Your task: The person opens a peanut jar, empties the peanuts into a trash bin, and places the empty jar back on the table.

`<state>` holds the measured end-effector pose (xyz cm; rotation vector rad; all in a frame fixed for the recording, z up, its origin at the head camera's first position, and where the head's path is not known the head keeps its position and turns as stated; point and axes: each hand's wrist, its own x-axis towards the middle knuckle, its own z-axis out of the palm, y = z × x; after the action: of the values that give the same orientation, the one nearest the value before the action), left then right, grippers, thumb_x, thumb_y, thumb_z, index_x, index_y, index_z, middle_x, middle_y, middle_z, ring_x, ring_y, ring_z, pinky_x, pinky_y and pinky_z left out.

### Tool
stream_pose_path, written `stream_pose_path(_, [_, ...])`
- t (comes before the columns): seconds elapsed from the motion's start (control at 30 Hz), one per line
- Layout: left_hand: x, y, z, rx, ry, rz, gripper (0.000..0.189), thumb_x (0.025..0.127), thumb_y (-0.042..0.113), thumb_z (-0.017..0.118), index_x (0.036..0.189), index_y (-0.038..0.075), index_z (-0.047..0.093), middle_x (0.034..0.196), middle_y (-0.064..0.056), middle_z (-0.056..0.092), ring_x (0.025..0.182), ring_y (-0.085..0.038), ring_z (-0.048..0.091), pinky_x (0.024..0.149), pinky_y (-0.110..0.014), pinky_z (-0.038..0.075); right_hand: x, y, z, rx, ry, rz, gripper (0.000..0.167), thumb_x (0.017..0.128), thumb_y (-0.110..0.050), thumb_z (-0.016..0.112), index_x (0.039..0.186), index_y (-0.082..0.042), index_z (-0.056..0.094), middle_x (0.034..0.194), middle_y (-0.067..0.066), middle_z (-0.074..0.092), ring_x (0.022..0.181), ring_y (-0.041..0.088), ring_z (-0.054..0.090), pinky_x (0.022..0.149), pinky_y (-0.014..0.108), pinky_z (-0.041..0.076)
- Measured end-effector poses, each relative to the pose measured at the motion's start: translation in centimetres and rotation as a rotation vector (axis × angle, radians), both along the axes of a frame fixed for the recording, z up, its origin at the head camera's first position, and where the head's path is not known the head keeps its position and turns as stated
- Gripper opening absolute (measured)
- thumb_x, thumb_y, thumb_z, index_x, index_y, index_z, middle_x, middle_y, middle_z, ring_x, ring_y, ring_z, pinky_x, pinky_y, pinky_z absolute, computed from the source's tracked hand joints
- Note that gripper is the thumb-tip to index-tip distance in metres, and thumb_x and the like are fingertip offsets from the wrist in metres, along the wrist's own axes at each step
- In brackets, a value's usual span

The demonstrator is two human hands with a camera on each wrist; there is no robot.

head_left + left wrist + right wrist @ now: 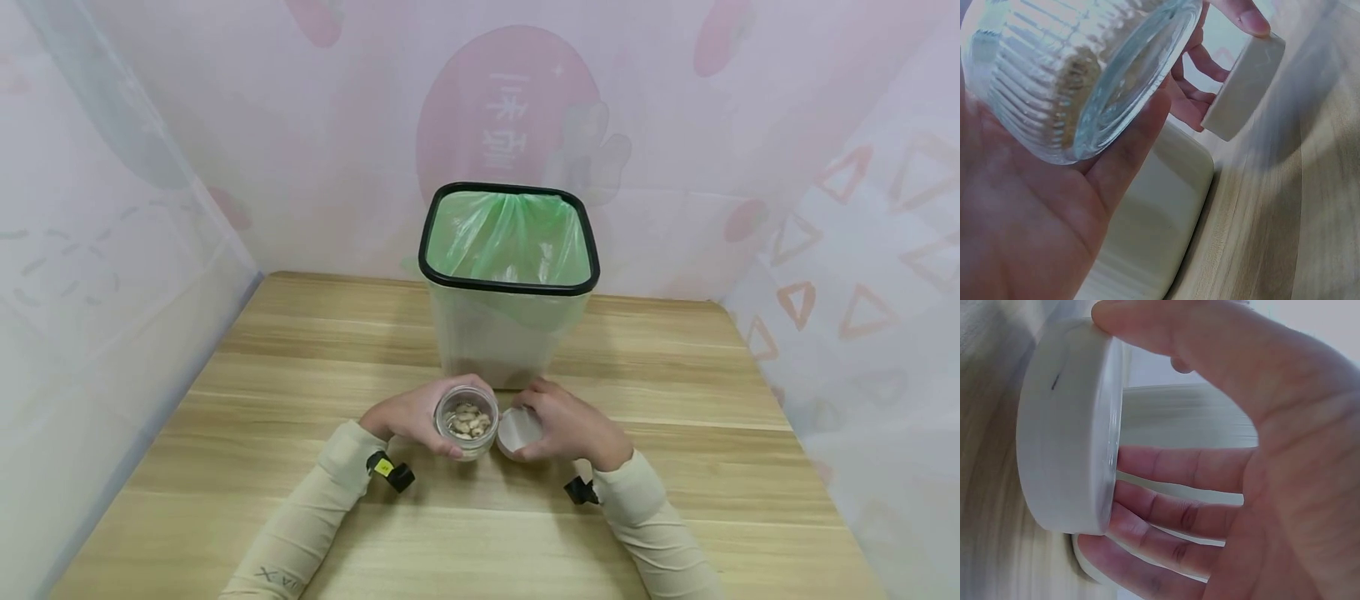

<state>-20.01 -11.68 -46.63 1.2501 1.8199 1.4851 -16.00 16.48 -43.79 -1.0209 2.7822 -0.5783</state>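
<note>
My left hand [416,414] grips a clear ribbed glass jar [472,455] by its side. The jar's mouth is uncovered and tips toward the head camera. Inside lie several pale, nut-like pieces [468,421]; their exact kind is unclear. Just to the right, my right hand [573,425] holds a round white lid [517,431] by its edge, thumb on one side and fingers on the other. In the right wrist view the lid [1063,437] stands on edge, apart from the jar. The left wrist view shows the jar's ribbed wall [1041,69] against the palm.
Behind both hands stands a pale waste bin [487,333] with a black rim [510,287] and a green plastic liner [510,233]. It rests on a wood-grain table [300,358]. Printed fabric walls [337,150] enclose the table at the back and sides.
</note>
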Motion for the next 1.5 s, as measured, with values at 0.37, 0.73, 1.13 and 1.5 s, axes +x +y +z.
stream_pose_path(0.37, [0.0, 0.0, 0.0, 0.0, 0.012, -0.003, 0.08, 0.069, 0.015, 0.093, 0.138, 0.007, 0.053, 0.13, -0.014, 0.066, 0.121, -0.017, 0.062, 0.113, -0.029, 0.048, -0.4, -0.3, -0.9, 0.033, -0.018, 0.003, 0.064, 0.071, -0.039, 0.092, 0.119, -0.003, 0.071, 0.115, 0.01, 0.069, 0.097, 0.017, 0.061, 0.08, 0.026, 0.054])
stream_pose_path(0.73, [0.0, 0.0, 0.0, 0.001, 0.019, -0.003, 0.079, 0.069, 0.016, 0.093, 0.138, 0.008, 0.054, 0.129, -0.013, 0.066, 0.119, -0.016, 0.063, 0.112, -0.028, 0.048, -0.4, -0.5, -1.4, 0.047, -0.053, 0.002, 0.063, 0.07, -0.037, 0.093, 0.118, -0.004, 0.072, 0.116, 0.01, 0.068, 0.097, 0.017, 0.061, 0.084, 0.028, 0.055])
stream_pose_path(1.13, [0.0, 0.0, 0.3, 0.004, 0.012, -0.008, 0.079, 0.069, 0.014, 0.093, 0.137, 0.007, 0.054, 0.128, -0.013, 0.066, 0.12, -0.016, 0.062, 0.111, -0.028, 0.049, -0.4, -0.6, -1.5, 0.066, -0.057, -0.014, 0.067, 0.067, -0.036, 0.098, 0.12, -0.005, 0.071, 0.118, 0.009, 0.068, 0.101, 0.02, 0.062, 0.088, 0.034, 0.057])
stream_pose_path(1.5, [0.1, -0.1, 0.7, 0.009, 0.03, -0.004, 0.078, 0.069, 0.015, 0.093, 0.137, 0.006, 0.054, 0.128, -0.015, 0.066, 0.119, -0.017, 0.063, 0.112, -0.03, 0.049, -0.4, -0.4, -2.0, 0.057, -0.034, -0.006, 0.072, 0.062, -0.039, 0.102, 0.119, -0.007, 0.071, 0.117, 0.008, 0.066, 0.101, 0.019, 0.063, 0.088, 0.033, 0.057])
